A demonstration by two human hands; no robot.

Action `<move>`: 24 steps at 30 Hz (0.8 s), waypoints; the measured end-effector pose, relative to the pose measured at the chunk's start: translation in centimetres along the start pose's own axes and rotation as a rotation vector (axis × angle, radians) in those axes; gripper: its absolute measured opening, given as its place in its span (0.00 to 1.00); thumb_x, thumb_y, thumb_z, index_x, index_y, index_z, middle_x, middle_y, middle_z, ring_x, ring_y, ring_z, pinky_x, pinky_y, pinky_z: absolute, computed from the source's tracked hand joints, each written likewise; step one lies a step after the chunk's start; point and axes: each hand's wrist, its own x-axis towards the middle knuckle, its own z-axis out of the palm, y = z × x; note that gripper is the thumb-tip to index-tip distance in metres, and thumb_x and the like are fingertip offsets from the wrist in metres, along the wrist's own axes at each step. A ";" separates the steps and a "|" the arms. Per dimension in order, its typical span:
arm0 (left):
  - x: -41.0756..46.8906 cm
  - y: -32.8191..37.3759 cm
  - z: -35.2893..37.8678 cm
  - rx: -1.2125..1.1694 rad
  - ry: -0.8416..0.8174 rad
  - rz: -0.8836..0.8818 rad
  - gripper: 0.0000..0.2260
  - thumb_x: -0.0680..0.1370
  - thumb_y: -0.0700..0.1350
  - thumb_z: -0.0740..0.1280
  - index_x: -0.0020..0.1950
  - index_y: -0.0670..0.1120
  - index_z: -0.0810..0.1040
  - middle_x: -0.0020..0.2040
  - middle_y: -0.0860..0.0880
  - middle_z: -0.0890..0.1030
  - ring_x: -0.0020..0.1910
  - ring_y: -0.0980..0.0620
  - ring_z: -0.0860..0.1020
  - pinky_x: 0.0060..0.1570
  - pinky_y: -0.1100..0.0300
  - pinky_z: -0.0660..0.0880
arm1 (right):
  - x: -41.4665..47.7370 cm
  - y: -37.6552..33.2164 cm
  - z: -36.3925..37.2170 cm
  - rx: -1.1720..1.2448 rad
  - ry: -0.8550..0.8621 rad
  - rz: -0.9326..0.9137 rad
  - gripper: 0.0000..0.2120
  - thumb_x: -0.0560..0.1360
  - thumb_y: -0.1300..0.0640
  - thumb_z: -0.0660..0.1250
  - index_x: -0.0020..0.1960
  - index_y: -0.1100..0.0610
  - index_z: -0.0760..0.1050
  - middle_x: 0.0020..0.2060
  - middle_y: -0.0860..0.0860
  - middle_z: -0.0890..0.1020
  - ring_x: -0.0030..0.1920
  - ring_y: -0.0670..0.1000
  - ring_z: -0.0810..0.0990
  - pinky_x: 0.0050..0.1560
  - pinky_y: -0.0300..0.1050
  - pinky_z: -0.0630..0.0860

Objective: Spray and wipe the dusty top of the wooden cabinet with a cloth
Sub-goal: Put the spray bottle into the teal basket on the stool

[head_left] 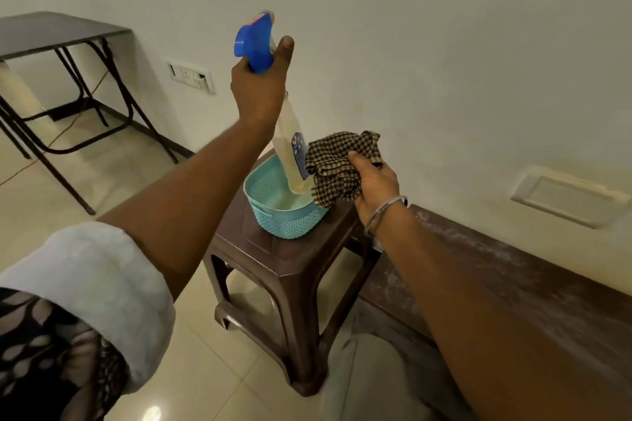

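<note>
My left hand (pixel 261 89) grips the neck of a clear spray bottle (pixel 293 154) with a blue trigger head, held up above a light blue basket (pixel 284 215); the bottle's base hangs just over the basket's inside. My right hand (pixel 374 186) clutches a crumpled brown-and-black checked cloth (pixel 338 164) beside the basket. The wooden cabinet top (pixel 506 270) runs along the right wall under my right forearm and is covered with pale dust.
The basket stands on a dark brown plastic stool (pixel 290 270) left of the cabinet. A dark folding table (pixel 51 34) stands at the far left by a wall socket (pixel 191 75). Glossy cream floor tiles (pixel 205 369) lie below.
</note>
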 end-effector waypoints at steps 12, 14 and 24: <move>-2.8 -7.1 0.0 0.125 -0.136 -0.103 0.20 0.73 0.61 0.74 0.35 0.50 0.70 0.28 0.56 0.70 0.34 0.49 0.73 0.47 0.43 0.80 | 0.4 1.7 -7.0 0.037 0.217 0.069 0.17 0.72 0.63 0.72 0.61 0.61 0.76 0.49 0.55 0.83 0.46 0.54 0.83 0.38 0.46 0.81; -3.0 -7.1 0.0 0.129 -0.161 -0.105 0.20 0.71 0.65 0.74 0.37 0.51 0.73 0.31 0.54 0.73 0.35 0.49 0.75 0.51 0.40 0.81 | 0.4 1.9 -8.4 0.018 0.260 0.076 0.18 0.73 0.63 0.72 0.62 0.60 0.76 0.51 0.55 0.83 0.46 0.53 0.82 0.36 0.44 0.80; -8.7 -9.3 -0.3 0.222 0.192 0.142 0.28 0.77 0.60 0.70 0.68 0.42 0.73 0.64 0.46 0.76 0.65 0.53 0.74 0.62 0.72 0.67 | 0.5 2.3 -14.8 0.016 0.414 0.102 0.13 0.73 0.62 0.71 0.57 0.60 0.78 0.50 0.57 0.83 0.48 0.56 0.83 0.44 0.51 0.81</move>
